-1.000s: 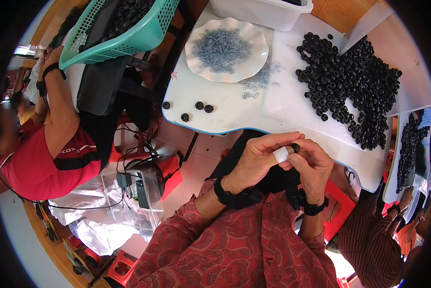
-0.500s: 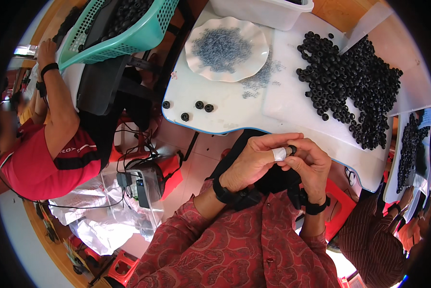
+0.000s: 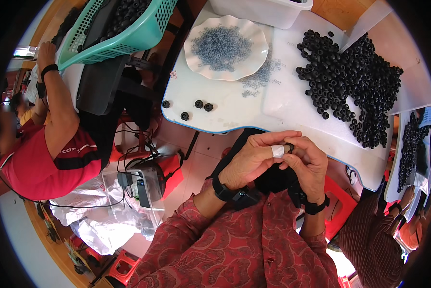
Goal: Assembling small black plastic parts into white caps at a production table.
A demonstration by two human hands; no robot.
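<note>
Just off the table's near edge, my left hand point(image 3: 253, 161) and my right hand point(image 3: 307, 163) meet at the fingertips around a small round black piece point(image 3: 289, 147). Both hands pinch it, and the fingers cover most of it. White tape point(image 3: 278, 151) wraps my left thumb. Whether a smaller part is also between the fingers cannot be made out. Ahead on the white table point(image 3: 234, 113) lies a large pile of black ring-like pieces with holes point(image 3: 340, 72). A scalloped white plate point(image 3: 258, 50) bears many tiny translucent bluish-grey parts point(image 3: 221, 47), some of them spilled beside it.
Several single black pieces point(image 3: 199, 103) sit at the table's left. A white bin point(image 3: 263, 13) stands at the back. Left is a green basket point(image 3: 129, 50) of black pieces, near a co-worker in red point(image 3: 57, 153). Cables point(image 3: 129, 163) and a clear box point(image 3: 148, 206) are below.
Both hands have shifted slightly left and up, still pinching the black piece. The things on the table stay where they were.
</note>
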